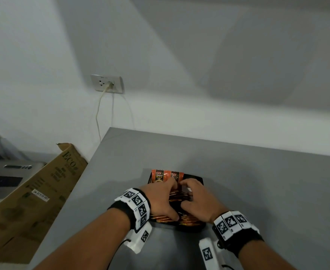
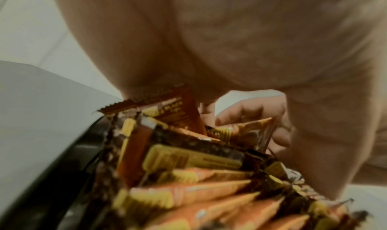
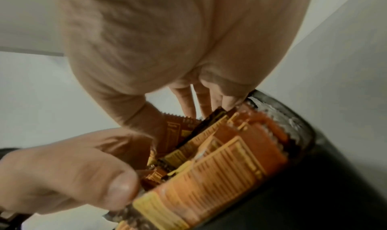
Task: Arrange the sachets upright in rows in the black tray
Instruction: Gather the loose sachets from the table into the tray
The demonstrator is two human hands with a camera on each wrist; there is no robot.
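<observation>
A black tray (image 1: 198,177) sits on the grey table, packed with orange and black sachets (image 1: 177,196). Two sachets (image 1: 158,175) stand upright against its far wall. My left hand (image 1: 160,199) reaches into the left side of the tray. Its fingers dig in at the far end and its thumb lies across the near row, gripping a bunch of sachets (image 2: 188,159). My right hand (image 1: 199,197) is in the right side. Its fingers (image 3: 188,101) go down behind a row of sachets (image 3: 220,167) and its thumb presses the near side. The tray wall (image 3: 314,175) is close by.
The grey table (image 1: 257,182) ends at an edge on the left. A tilted cardboard box (image 1: 43,188) and a grey machine (image 1: 4,172) stand beyond it. A wall socket (image 1: 107,83) with a plugged-in cable is on the white wall behind.
</observation>
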